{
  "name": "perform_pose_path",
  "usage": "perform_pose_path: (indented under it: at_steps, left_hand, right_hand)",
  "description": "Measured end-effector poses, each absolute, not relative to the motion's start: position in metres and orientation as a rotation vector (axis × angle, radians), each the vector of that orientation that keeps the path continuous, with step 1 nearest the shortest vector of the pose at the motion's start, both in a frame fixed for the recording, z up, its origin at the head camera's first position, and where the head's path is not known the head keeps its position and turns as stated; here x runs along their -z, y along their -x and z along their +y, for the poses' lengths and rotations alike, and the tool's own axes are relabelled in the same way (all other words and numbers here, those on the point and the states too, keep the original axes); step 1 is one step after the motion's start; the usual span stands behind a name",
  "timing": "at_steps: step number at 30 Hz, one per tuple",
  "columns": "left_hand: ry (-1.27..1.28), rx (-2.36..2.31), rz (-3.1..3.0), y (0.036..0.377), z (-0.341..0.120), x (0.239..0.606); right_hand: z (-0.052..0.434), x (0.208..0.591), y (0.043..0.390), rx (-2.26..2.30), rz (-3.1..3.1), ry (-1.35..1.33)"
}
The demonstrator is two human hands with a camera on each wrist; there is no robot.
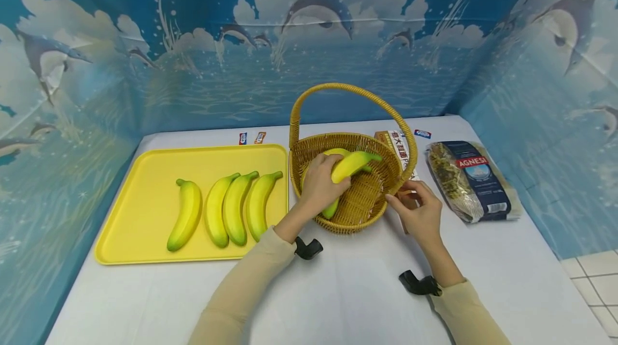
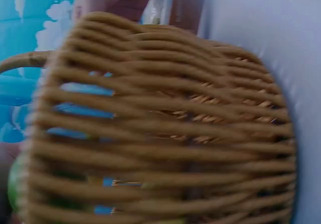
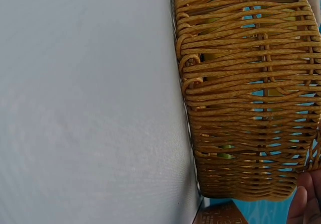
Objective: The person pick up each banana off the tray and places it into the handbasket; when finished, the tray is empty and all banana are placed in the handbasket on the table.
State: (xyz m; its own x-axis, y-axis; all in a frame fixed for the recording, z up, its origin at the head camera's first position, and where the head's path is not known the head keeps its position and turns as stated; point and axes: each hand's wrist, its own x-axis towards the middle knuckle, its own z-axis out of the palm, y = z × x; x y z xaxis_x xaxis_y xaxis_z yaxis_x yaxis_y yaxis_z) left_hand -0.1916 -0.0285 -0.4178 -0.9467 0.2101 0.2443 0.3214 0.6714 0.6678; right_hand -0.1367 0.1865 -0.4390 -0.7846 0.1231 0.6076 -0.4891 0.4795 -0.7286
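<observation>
The wicker basket (image 1: 354,186) is open at its top, but its arched handle (image 1: 348,99) spans the mouth from 9 to 3 o'clock, so a hand passes only in front of or behind it. A box (image 1: 398,152) touches the rim at 2 o'clock, with a pasta bag (image 1: 470,180) beyond at 3. At 9 o'clock the yellow tray (image 1: 145,200) sits just beside the basket, while bare tablecloth (image 1: 357,291) lies open at 6.

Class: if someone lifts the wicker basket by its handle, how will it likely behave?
The basket probably feels light and stiff: open, rigid-looking weave. It may swing or tip under the tall arched handle, since the bananas seem to sit to one side.
</observation>
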Motion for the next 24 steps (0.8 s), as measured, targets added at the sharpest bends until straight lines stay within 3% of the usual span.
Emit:
perform_pose_path:
  at_steps: [24]
  left_hand:
    - [0.509, 0.797, -2.952, 0.195, -0.009, 0.437]
  right_hand:
    - [0.185, 0.439, 0.136, -1.312, -2.126, -0.298]
